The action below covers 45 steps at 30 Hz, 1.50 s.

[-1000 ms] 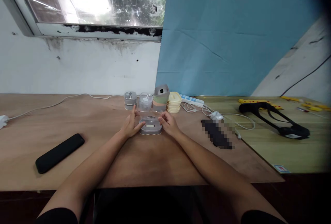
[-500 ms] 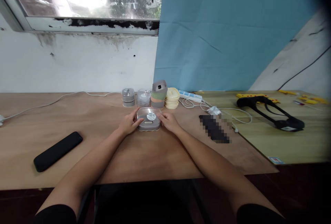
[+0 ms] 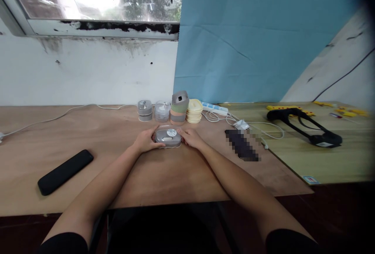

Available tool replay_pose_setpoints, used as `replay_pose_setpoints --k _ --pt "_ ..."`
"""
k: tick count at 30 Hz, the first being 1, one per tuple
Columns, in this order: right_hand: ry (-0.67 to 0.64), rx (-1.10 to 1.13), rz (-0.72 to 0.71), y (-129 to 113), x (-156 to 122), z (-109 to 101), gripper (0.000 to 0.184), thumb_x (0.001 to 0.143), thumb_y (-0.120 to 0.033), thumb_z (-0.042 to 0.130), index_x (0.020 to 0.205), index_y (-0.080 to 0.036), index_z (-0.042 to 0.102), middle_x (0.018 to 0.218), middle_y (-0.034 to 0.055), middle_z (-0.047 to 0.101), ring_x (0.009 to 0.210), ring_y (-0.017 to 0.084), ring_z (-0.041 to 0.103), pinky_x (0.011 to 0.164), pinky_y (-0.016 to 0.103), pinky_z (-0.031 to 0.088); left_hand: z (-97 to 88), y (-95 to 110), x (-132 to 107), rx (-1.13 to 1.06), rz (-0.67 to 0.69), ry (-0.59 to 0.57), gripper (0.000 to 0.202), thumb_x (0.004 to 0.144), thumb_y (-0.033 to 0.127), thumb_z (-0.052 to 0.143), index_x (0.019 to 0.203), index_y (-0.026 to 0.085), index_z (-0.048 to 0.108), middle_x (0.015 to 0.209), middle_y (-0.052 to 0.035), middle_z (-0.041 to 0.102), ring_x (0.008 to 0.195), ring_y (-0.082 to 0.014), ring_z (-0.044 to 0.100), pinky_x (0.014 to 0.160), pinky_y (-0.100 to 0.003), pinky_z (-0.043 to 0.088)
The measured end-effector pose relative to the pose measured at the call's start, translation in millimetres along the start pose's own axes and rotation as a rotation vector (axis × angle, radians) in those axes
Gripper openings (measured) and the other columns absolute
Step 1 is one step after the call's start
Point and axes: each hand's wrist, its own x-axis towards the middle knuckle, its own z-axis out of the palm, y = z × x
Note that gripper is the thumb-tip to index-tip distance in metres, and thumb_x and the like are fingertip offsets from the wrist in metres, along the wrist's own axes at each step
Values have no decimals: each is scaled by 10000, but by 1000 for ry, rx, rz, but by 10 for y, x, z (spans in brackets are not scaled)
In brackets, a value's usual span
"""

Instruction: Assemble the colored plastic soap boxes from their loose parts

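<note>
A small grey lunch box (image 3: pixel 167 143) with a see-through top and a round white sticker rests on the table between my hands. My left hand (image 3: pixel 145 140) is closed round its left side, the thumb along the front and the fingers behind the left edge. On the other side, my right hand (image 3: pixel 191 137) grips the right edge, its thumb near the top corner. Behind the box stand a stacked grey container (image 3: pixel 145 111), some clear containers (image 3: pixel 162 111), a stack of grey, green and peach tubs (image 3: pixel 179 110) and a stack of pale yellow lids (image 3: pixel 194 112).
A black oblong case (image 3: pixel 66 172) lies at the left. To the right are a power strip (image 3: pixel 215 109), white cables (image 3: pixel 231 119), a pixelated dark object (image 3: pixel 241 145) and a black strap-like frame (image 3: pixel 304 127). A wall with a blue sheet (image 3: pixel 249 39) borders the table.
My left thumb has moved down from the box's top to its front side. The see-through top sits a little lower. My right hand has barely shifted.
</note>
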Motion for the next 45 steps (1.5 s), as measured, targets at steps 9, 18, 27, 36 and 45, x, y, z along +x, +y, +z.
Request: replay_pose_setpoints --k 9,18,27,36,45 --pt "13 -85 -2 -45 -11 -15 668 836 -721 346 487 -184 537 402 0 532 415 121 518 461 228 353 6 -20 12 47 3 0 853 687 692 625 1356 180 489 1016 -97 612 921 -260 602 797 -349 474" --pt "-21 -199 14 -102 -34 -33 716 864 -721 274 526 -173 587 491 44 601 555 157 587 575 247 396 56 -45 23 -27 -21 -2 827 732 648 613 1376 154 453 1176 -129 571 981 -257 591 880 -378 478" --pt "-19 -296 11 -98 -28 -47 694 879 -693 297 558 -177 632 536 56 629 603 169 592 575 249 366 24 -62 38 -11 45 -23 909 661 669 666 1373 144 455 1306 -157 552 1174 -322 530 990 -425 427" --pt "29 -284 -103 -69 -22 -41 634 884 -659 336 591 -178 627 563 23 600 589 151 527 542 243 299 -33 25 19 -109 -18 -22 923 553 652 752 1311 188 503 1212 -121 612 982 -272 624 826 -370 511" --pt "65 -323 -165 -29 -7 -27 616 857 -682 364 519 -179 470 511 -19 445 543 115 404 503 247 218 -11 -16 27 -78 -43 -18 913 528 664 756 1274 194 520 1166 -110 637 949 -272 628 816 -377 505"
